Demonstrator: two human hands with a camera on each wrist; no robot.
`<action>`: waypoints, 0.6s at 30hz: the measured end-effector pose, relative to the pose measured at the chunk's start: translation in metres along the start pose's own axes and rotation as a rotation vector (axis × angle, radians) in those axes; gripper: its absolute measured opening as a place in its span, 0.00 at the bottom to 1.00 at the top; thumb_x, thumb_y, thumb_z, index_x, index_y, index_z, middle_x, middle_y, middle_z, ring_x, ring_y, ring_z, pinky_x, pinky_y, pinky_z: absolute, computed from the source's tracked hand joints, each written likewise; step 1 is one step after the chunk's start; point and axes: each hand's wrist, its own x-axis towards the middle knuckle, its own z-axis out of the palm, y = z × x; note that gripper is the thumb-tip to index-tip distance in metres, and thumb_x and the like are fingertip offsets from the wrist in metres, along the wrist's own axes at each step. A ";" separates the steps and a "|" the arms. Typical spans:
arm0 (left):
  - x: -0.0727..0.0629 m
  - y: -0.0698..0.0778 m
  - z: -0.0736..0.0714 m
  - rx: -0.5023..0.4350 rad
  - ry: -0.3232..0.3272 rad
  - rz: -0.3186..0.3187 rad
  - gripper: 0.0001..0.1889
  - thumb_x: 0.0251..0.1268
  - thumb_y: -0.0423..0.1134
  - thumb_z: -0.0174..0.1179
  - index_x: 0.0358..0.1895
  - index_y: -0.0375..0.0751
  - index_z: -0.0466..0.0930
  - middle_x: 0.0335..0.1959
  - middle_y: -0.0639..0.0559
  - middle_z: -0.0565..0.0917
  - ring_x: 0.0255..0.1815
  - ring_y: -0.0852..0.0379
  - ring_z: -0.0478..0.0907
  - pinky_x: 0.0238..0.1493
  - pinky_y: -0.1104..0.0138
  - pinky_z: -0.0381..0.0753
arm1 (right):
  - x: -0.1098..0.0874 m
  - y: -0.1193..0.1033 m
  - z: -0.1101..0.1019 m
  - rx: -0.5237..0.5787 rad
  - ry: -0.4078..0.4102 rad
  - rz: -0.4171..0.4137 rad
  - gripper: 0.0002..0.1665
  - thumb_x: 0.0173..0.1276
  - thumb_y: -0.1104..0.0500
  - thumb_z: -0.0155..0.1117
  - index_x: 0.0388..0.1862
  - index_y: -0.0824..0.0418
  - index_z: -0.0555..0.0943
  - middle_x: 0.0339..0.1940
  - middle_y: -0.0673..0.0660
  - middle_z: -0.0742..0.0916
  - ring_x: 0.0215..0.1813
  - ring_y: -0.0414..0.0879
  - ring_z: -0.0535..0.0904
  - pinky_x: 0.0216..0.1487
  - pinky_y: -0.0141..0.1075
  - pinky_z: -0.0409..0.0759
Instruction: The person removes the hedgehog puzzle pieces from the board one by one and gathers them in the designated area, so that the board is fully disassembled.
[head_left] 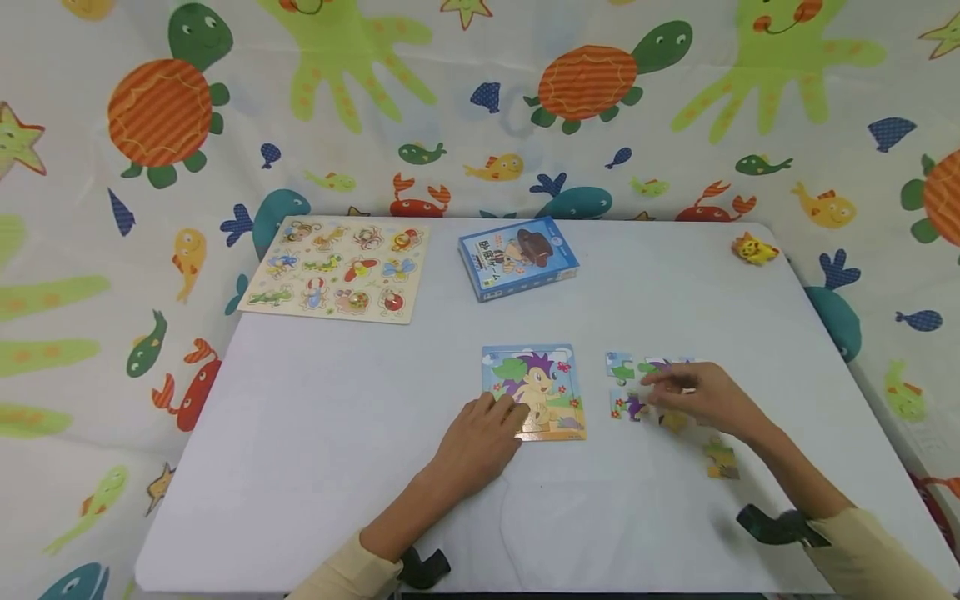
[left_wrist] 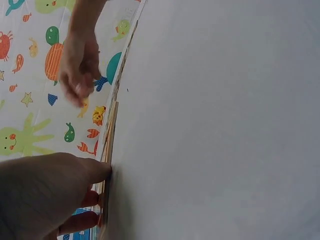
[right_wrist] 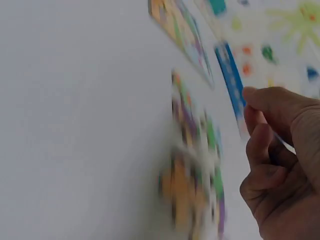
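Observation:
A square puzzle board [head_left: 567, 427] with a purple-spined hedgehog picture lies flat at mid-table. My left hand [head_left: 480, 437] rests on its lower left part; in the left wrist view the thumb touches the board's edge [left_wrist: 114, 125] and the fingers lie beside it. My right hand [head_left: 701, 398] hovers over loose jigsaw pieces to the right, its fingers loosely curled. Nothing shows between its thumb and fingers in the right wrist view. Around it lie a green-and-blue piece [head_left: 620, 367], a purple piece [head_left: 628, 406] and a yellow-brown piece [head_left: 722, 460]; the hand partly hides others.
At the back left lies a wooden insect peg board [head_left: 337, 267]. A blue game box [head_left: 517, 257] is behind the puzzle board. A small yellow figure [head_left: 753, 249] occupies the far right corner. A patterned curtain [head_left: 450, 108] hangs behind the white table [head_left: 345, 400].

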 end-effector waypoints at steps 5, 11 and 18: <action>-0.003 -0.003 0.000 0.032 -0.008 0.039 0.16 0.67 0.45 0.62 0.53 0.43 0.74 0.48 0.52 0.75 0.42 0.54 0.67 0.43 0.66 0.70 | 0.050 -0.041 0.043 0.008 -0.111 -0.136 0.11 0.65 0.57 0.72 0.46 0.54 0.88 0.31 0.43 0.84 0.32 0.44 0.77 0.27 0.33 0.75; -0.004 -0.003 -0.001 -0.010 -0.027 0.050 0.13 0.70 0.44 0.58 0.53 0.45 0.77 0.54 0.53 0.75 0.49 0.54 0.69 0.52 0.66 0.70 | 0.074 -0.063 0.077 -0.029 -0.193 -0.257 0.10 0.60 0.59 0.75 0.42 0.55 0.89 0.32 0.40 0.86 0.31 0.40 0.77 0.31 0.33 0.77; -0.007 -0.007 -0.004 -0.028 -0.032 0.042 0.12 0.71 0.43 0.57 0.53 0.45 0.79 0.55 0.53 0.76 0.50 0.54 0.69 0.52 0.67 0.71 | 0.083 -0.071 0.091 -0.047 -0.235 -0.251 0.08 0.59 0.59 0.75 0.39 0.54 0.88 0.28 0.40 0.83 0.30 0.40 0.77 0.31 0.33 0.78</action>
